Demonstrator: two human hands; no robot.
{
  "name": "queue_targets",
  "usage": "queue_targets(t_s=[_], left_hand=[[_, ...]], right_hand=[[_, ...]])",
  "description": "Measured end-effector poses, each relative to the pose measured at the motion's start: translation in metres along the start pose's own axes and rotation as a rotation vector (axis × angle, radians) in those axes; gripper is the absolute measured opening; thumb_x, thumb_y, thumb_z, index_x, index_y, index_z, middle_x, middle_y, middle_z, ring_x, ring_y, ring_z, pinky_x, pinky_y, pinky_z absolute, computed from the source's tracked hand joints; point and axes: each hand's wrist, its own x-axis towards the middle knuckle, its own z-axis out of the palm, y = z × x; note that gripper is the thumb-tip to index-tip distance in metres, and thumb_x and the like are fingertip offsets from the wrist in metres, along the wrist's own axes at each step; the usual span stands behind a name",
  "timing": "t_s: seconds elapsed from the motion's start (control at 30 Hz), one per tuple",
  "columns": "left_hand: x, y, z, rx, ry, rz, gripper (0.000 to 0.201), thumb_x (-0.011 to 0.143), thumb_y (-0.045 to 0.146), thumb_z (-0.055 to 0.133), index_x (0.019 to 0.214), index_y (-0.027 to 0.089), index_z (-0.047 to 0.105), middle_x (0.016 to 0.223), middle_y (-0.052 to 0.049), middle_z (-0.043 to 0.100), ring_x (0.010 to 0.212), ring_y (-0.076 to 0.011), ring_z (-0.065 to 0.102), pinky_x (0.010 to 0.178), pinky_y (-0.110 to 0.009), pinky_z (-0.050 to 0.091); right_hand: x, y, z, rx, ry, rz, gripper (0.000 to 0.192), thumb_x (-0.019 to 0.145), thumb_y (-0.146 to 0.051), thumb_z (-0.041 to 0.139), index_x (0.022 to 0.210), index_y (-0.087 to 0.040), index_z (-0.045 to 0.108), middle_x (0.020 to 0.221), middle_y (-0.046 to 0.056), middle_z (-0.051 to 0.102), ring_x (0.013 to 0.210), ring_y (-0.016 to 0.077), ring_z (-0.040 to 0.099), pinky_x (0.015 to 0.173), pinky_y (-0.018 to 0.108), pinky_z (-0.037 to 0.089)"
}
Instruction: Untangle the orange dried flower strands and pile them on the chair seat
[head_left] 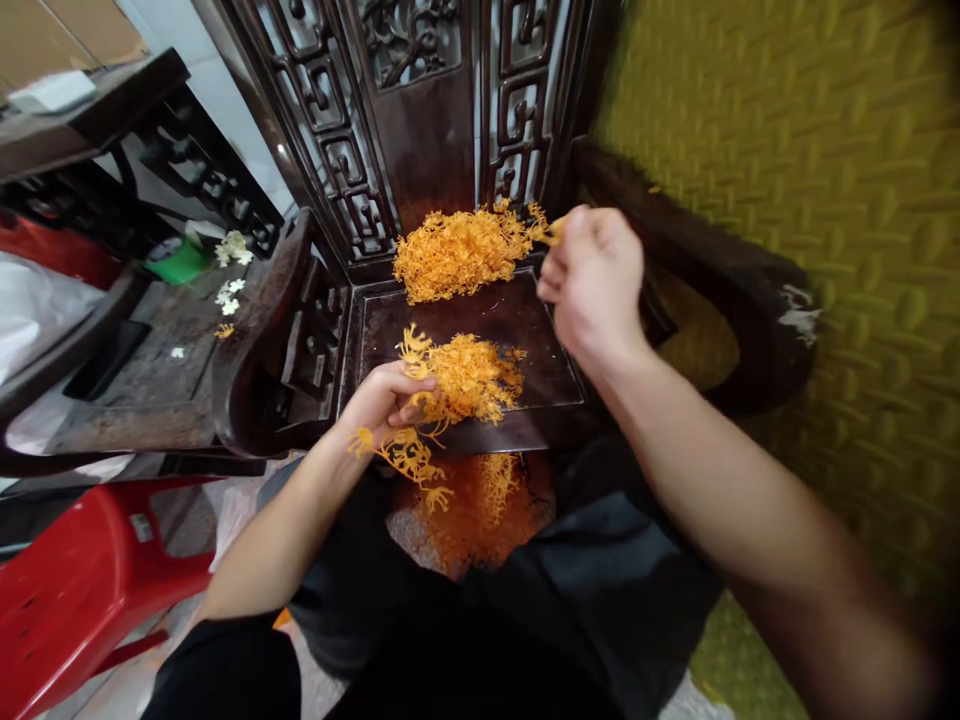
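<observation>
My left hand [386, 400] grips a bunch of orange stringy strands [409, 455] at the front edge of a dark wooden chair seat [525, 320]; some strands hang below the hand. A small orange pile [469, 375] lies on the seat right beside that hand. A bigger orange pile [457, 250] sits at the back of the seat against the carved backrest. My right hand [592, 280] is raised above the seat's right side, fingers closed on a small orange piece near the big pile's right edge.
More orange strands [480, 510] lie low between my knees. A second dark wooden chair [172, 340] with white bits on it stands at the left, a red plastic stool [82, 580] at the lower left. A yellow-green patterned wall [810, 200] fills the right.
</observation>
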Motion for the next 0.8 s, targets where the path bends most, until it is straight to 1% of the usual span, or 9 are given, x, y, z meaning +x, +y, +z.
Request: queue_targets(t_s=[0.03,0.1,0.2,0.3,0.37,0.47,0.6,0.73,0.8], left_hand=[[0.000,0.001,-0.002,-0.001,0.001,-0.002,0.017,0.065,0.018,0.080,0.065,0.010,0.065,0.043,0.002,0.054,0.029,-0.0013,0.035,0.030,-0.014,0.016],[0.000,0.001,-0.005,-0.007,0.003,-0.007,0.015,0.066,0.018,0.080,0.065,0.010,0.066,0.042,0.002,0.052,0.029,-0.0014,0.034,0.029,-0.014,0.014],[0.002,-0.002,-0.003,-0.004,-0.001,-0.020,0.014,0.065,0.018,0.080,0.068,0.010,0.068,0.046,0.001,0.056,0.028,-0.0012,0.034,0.029,-0.015,0.013],[0.004,-0.009,0.002,0.022,0.025,-0.024,0.016,0.063,0.018,0.081,0.068,0.010,0.068,0.054,-0.002,0.063,0.029,-0.0015,0.039,0.028,-0.015,0.013],[0.006,-0.010,0.006,0.062,0.050,-0.034,0.017,0.061,0.018,0.081,0.065,0.010,0.067,0.055,-0.003,0.065,0.029,-0.0032,0.043,0.028,-0.015,0.013],[0.008,-0.004,0.009,0.078,0.097,-0.006,0.018,0.059,0.016,0.081,0.060,0.012,0.063,0.052,-0.003,0.065,0.027,-0.0035,0.041,0.027,-0.016,0.012],[0.012,0.012,0.011,0.073,0.084,0.076,0.023,0.060,0.016,0.085,0.059,0.013,0.062,0.058,-0.005,0.070,0.027,-0.0009,0.037,0.028,-0.016,0.012],[0.014,0.011,0.002,0.082,0.109,0.075,0.030,0.056,0.013,0.087,0.056,0.015,0.057,0.058,-0.006,0.071,0.026,-0.0012,0.036,0.028,-0.017,0.010],[0.012,0.006,-0.009,0.084,0.136,0.050,0.031,0.059,0.012,0.086,0.055,0.015,0.055,0.054,-0.005,0.067,0.026,-0.0011,0.034,0.029,-0.017,0.009]], right_hand=[[0.004,0.002,-0.004,0.076,0.047,0.044,0.031,0.104,-0.051,0.048,0.090,-0.023,0.046,0.082,0.000,0.064,0.055,0.0071,0.045,0.051,0.026,0.032],[0.001,0.004,-0.007,0.147,-0.018,0.125,0.032,0.099,-0.051,0.059,0.089,-0.023,0.046,0.086,0.002,0.069,0.053,0.0068,0.046,0.049,0.025,0.032],[-0.019,-0.002,0.001,0.138,-0.309,0.210,0.035,0.092,-0.055,0.067,0.097,-0.022,0.056,0.078,-0.001,0.066,0.053,0.0086,0.044,0.049,0.025,0.031],[-0.036,-0.014,0.014,0.014,-0.498,0.169,0.037,0.095,-0.056,0.060,0.105,-0.021,0.066,0.075,-0.002,0.061,0.059,0.0114,0.046,0.053,0.027,0.033],[-0.040,-0.020,0.022,-0.136,-0.549,0.078,0.033,0.093,-0.053,0.065,0.093,-0.020,0.068,0.076,0.000,0.063,0.064,0.0129,0.049,0.059,0.029,0.037],[-0.042,-0.020,0.029,-0.216,-0.379,-0.034,0.033,0.091,-0.048,0.069,0.076,-0.020,0.060,0.074,0.001,0.061,0.068,0.0146,0.051,0.063,0.030,0.039],[-0.038,-0.016,0.031,-0.138,-0.119,-0.024,0.040,0.097,-0.063,0.055,0.088,-0.025,0.055,0.075,0.002,0.054,0.069,0.0164,0.051,0.061,0.032,0.040],[-0.011,-0.030,0.011,0.027,0.197,-0.097,0.048,0.097,-0.075,0.039,0.092,-0.029,0.048,0.075,0.002,0.049,0.058,0.0150,0.039,0.050,0.031,0.031],[0.002,-0.037,-0.003,0.056,0.256,-0.192,0.046,0.097,-0.074,0.039,0.090,-0.029,0.047,0.089,0.006,0.058,0.060,0.0141,0.042,0.049,0.032,0.029]])
